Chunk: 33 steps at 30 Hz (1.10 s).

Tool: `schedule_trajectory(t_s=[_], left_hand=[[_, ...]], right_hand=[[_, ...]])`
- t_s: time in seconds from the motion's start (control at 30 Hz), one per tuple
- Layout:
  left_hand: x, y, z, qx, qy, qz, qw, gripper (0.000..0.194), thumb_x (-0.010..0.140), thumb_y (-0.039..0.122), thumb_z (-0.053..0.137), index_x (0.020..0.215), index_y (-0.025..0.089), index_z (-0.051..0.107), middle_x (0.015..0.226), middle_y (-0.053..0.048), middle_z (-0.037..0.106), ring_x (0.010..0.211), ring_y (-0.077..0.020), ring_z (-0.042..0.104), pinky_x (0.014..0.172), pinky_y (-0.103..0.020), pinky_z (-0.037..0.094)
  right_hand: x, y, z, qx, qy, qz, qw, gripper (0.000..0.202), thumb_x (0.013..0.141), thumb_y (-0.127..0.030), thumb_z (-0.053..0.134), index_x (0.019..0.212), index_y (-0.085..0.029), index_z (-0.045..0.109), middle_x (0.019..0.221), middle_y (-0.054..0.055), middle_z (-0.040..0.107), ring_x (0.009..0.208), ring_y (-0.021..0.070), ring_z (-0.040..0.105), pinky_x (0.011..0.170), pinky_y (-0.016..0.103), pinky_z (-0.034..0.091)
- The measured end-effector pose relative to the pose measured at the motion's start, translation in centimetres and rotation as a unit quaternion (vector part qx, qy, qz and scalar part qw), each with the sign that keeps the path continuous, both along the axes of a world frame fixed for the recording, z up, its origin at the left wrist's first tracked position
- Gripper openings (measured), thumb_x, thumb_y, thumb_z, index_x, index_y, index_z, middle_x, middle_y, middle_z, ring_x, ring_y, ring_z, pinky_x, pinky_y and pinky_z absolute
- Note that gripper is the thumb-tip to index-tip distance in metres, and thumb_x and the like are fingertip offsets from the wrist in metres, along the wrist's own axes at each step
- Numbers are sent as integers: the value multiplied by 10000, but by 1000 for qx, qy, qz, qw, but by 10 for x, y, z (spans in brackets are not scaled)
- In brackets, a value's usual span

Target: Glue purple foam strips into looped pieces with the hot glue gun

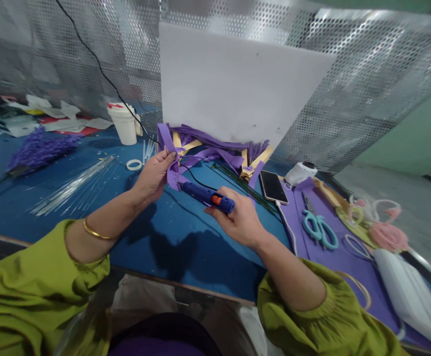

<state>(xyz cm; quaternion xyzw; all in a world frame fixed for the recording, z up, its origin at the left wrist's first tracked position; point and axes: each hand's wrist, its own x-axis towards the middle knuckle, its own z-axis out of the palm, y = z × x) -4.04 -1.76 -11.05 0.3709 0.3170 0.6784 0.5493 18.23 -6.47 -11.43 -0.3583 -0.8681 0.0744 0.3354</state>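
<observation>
A purple ribbon [173, 179] is pinched in my left hand [155, 173], its loops standing above and hanging below the fingers. My right hand [237, 217] is wrapped round a dark blue glue gun [200, 193] with an orange part. The gun's tip points left and meets or nearly meets the ribbon just right of my left fingers. Behind the hands, more purple fabric strips [204, 134] and folded tan pieces [250, 165] with purple sprigs lie along the foot of a white board.
At left are purple flowers [43, 148], clear sticks [74, 185], a tape ring [134, 164] and a white cup [123, 123]. A phone [273, 187], teal scissors [319, 228], green stems [243, 185] and pink coils [388, 236] lie right. The white board [234, 84] stands behind; a black cord hangs across.
</observation>
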Motion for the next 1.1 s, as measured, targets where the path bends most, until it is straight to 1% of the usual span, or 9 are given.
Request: schedule_trajectory(t_s=[0.1, 0.2, 0.33, 0.5, 0.63, 0.83, 0.97, 1.1], left_hand=[[1, -2, 4, -4, 5, 4, 1000, 82, 881, 158, 685, 800, 151, 677, 621, 30, 601, 508, -59, 510, 505, -143, 436], [0, -3, 6, -8, 11, 8, 1000, 99, 865, 169, 711, 776, 159, 669, 616, 29, 596, 501, -64, 501, 498, -156, 426], [-2, -2, 6, 1, 7, 14, 1000, 134, 876, 163, 690, 745, 155, 661, 605, 24, 590, 505, -65, 496, 503, -163, 420], [-3, -1, 6, 5, 6, 19, 1000, 118, 869, 163, 703, 757, 147, 671, 604, 26, 595, 500, -58, 489, 492, -156, 422], [-3, 1, 6, 0, -4, 35, 999, 170, 902, 135, 648, 732, 136, 650, 583, 22, 584, 475, -56, 480, 476, -156, 419], [-6, 4, 3, 22, 20, 29, 999, 170, 855, 228, 741, 742, 154, 638, 588, 25, 575, 474, -65, 479, 464, -166, 393], [-7, 4, 4, 26, 10, 44, 999, 166, 868, 206, 719, 736, 150, 634, 598, 20, 576, 479, -65, 481, 480, -170, 402], [-8, 2, 9, 15, -5, 37, 999, 177, 893, 208, 689, 734, 160, 627, 607, 16, 559, 464, -65, 463, 445, -171, 375]], right_hand=[[0, -1, 1, 4, -1, 13, 1000, 226, 908, -365, 610, 795, -243, 457, 687, -19, 528, 578, 151, 477, 564, 276, 311], [0, -1, 1, 4, -7, 17, 1000, 235, 910, -373, 605, 792, -244, 449, 695, -16, 529, 584, 152, 475, 563, 276, 306], [0, -1, 1, -1, -12, 16, 1000, 249, 906, -385, 606, 787, -243, 440, 696, -17, 520, 593, 154, 471, 572, 279, 304], [0, -1, 2, 3, -19, 27, 999, 251, 912, -390, 598, 788, -241, 439, 702, -18, 506, 600, 152, 461, 580, 273, 300], [1, -1, 1, 11, -24, 36, 999, 235, 913, -382, 592, 799, -237, 447, 708, -17, 507, 603, 150, 459, 582, 267, 299], [1, -1, -1, 24, -31, 46, 998, 225, 920, -380, 595, 820, -233, 457, 717, -14, 517, 611, 151, 475, 581, 264, 303], [0, 0, -3, 33, -41, 51, 997, 241, 926, -399, 606, 833, -230, 462, 732, -12, 534, 610, 148, 483, 579, 264, 304], [0, 1, -5, 39, -66, 47, 996, 231, 944, -408, 587, 855, -219, 488, 751, 0, 562, 613, 153, 504, 571, 269, 304]])
